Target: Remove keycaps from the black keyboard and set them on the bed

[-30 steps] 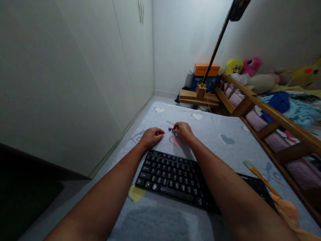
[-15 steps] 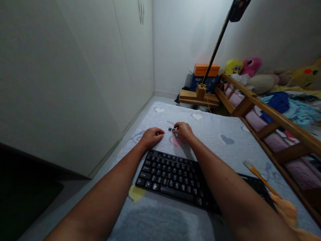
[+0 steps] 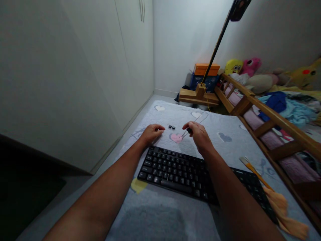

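Observation:
A black keyboard point(image 3: 173, 169) lies on the heart-patterned cover, its right part crossed by my right forearm. My right hand point(image 3: 199, 134) is raised beyond its back edge, gripping a wire keycap puller point(image 3: 203, 117) with a small black middle. The puller's wire loop rises above the hand, while its two thin prongs point down to the left over the pink heart. My left hand point(image 3: 152, 132) rests on the cover behind the keyboard's left corner, fingers stretched and nothing seen in them. Between the hands sit two small black keycaps point(image 3: 173, 128), side by side.
To the right, a brush point(image 3: 253, 170) lies across the keyboard's end, with an orange cloth point(image 3: 277, 202) beside it. A wooden bed rail point(image 3: 278, 124) runs along the right. The white wardrobe point(image 3: 100, 77) borders the left. A wooden stand point(image 3: 198, 95) holds a pole beyond the far edge.
My right hand has picked up the wire puller from the cover and moved right, away from the keycaps. My left hand has stayed nearly in place.

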`<state>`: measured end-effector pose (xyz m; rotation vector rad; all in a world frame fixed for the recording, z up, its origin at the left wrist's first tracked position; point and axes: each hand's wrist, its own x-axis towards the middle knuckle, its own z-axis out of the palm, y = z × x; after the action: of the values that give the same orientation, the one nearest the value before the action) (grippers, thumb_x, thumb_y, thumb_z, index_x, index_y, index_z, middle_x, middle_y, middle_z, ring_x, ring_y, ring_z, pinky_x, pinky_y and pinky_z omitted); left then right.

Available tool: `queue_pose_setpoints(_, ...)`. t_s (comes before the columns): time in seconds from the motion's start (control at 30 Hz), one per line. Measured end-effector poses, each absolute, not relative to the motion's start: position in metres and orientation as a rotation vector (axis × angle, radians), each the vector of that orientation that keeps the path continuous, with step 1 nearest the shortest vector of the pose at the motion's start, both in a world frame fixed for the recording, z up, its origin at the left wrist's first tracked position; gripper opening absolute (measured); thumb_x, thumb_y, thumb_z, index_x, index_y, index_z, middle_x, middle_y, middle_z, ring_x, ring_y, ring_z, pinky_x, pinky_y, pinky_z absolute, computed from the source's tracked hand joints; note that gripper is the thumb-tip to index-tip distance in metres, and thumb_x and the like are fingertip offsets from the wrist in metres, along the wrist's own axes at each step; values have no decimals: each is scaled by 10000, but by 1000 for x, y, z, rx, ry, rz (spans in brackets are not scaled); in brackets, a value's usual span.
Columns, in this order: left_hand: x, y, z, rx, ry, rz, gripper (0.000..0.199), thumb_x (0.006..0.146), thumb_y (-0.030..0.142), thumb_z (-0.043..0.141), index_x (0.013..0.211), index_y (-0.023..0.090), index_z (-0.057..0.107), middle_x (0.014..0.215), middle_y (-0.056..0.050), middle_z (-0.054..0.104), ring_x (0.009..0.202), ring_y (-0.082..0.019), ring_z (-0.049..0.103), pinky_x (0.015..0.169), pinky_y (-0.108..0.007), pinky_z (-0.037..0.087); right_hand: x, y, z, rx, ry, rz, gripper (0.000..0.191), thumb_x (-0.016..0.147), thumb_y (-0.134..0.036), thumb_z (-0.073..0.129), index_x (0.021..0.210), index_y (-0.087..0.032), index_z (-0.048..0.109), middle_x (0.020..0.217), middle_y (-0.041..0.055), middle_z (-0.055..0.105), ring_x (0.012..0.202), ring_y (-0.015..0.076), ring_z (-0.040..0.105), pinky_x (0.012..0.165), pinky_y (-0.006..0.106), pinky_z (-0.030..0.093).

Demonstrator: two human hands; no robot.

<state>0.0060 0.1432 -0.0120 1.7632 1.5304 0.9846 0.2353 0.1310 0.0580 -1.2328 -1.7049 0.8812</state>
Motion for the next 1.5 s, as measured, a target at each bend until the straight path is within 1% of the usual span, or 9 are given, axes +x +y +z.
queue_pose_setpoints(0.07,6,141,-5,1766,1523,1005,314,749,322,566,944,133,724,884,-79,721,780,-172,622,769,-333,489,234,112,59,-1188,-1713,990,391,886,-417,355,783,-168,638,586,-18,485,561,121,462,543,231,376)
queue_pose_setpoints(0.2,8,134,13,1787,1497,1008,300,756,317,560,936,143,726,921,-76,728,818,-179,631,800,-337,487,227,85,57,-1210,-1804,1109,323,885,-430,419,885,-179,622,625,-26,528,516,103,459,498,219,362)
queue_pose_setpoints(0.27,10,127,22,1802,1483,988,284,761,300,550,926,153,728,911,-64,736,841,-184,639,816,-338,486,224,77,54,-1213,-1842,1084,257,866,-390,474,908,-187,624,676,-14,581,574,114,518,555,227,409)
queue_pose_setpoints(0.33,11,118,27,1821,1474,949,249,752,272,554,884,163,734,883,-53,742,841,-188,644,818,-335,485,221,72,50,-1190,-1885,1027,197,835,-317,525,950,-197,631,795,12,648,709,139,590,673,254,459)
queue_pose_setpoints(0.4,11,107,29,1871,1475,848,229,744,239,552,857,171,739,864,-51,743,847,-193,646,809,-331,484,219,70,47,-1175,-1951,950,187,813,-261,554,972,-207,638,905,34,682,829,162,621,783,291,469)
queue_pose_setpoints(0.47,11,96,28,1903,1496,800,238,752,212,536,872,172,738,894,-53,742,844,-188,646,815,-326,480,217,68,43,-1186,-2006,908,171,812,-250,574,964,-212,645,925,40,699,861,173,634,825,312,467)
queue_pose_setpoints(0.6,11,77,23,1911,1568,865,228,765,216,537,882,189,731,918,-44,728,860,-180,636,807,-313,482,214,66,38,-1192,-2019,929,144,828,-268,597,947,-205,648,853,29,712,800,163,650,789,295,481)
queue_pose_setpoints(0.83,7,72,11,1870,1580,982,211,795,256,543,882,182,720,928,-53,706,898,-186,624,848,-338,474,218,68,34,-1095,-2081,866,161,841,-191,574,977,-219,658,973,29,705,925,153,638,877,297,465)
queue_pose_setpoints(1.5,7,71,7,1894,1415,944,210,791,238,551,897,184,723,944,-57,695,939,-192,622,878,-342,471,214,72,34,-984,-2175,890,193,861,-149,530,965,-230,672,971,25,683,940,150,615,916,309,446)
